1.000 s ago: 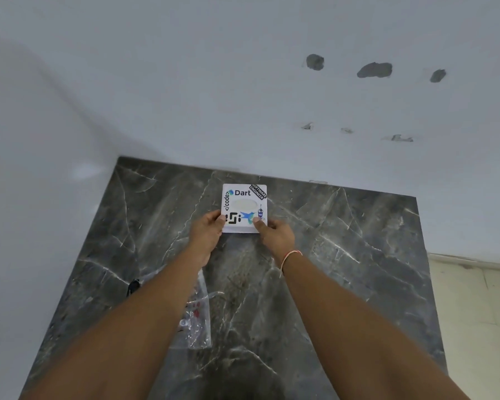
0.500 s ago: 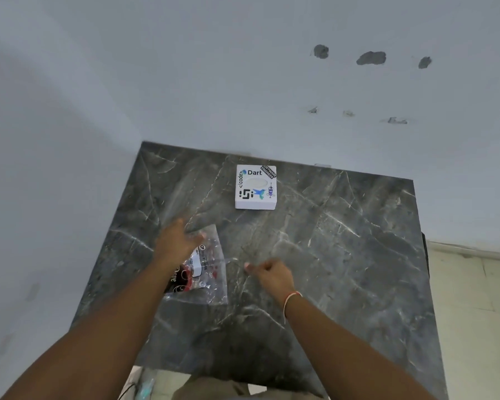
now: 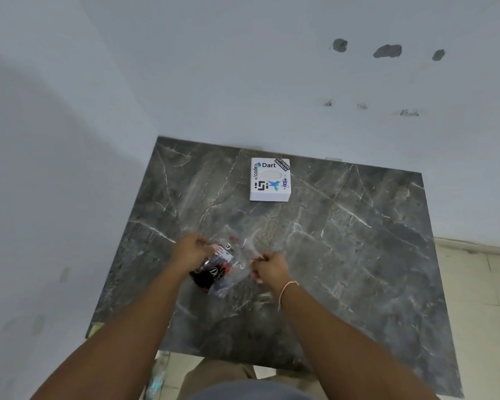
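Observation:
A clear plastic bag [image 3: 224,267] with black and red contents and a white label sits over the middle of the dark marble table [image 3: 344,241]. My left hand [image 3: 189,251] grips the bag's left edge. My right hand [image 3: 269,268] pinches its right edge with curled fingers. A white square box [image 3: 270,179] covered in stickers, one reading "Dart", lies flat near the table's far edge, apart from both hands.
The table stands in a corner, with a pale wall [image 3: 272,82] behind it and another on the left. Tiled floor [image 3: 479,284] shows to the right. A small object [image 3: 156,379] lies on the floor below the table's near edge.
Both hands left the white box at the far edge and drew back toward me. They then closed on the plastic bag, which has lifted and shifted right toward the table's middle.

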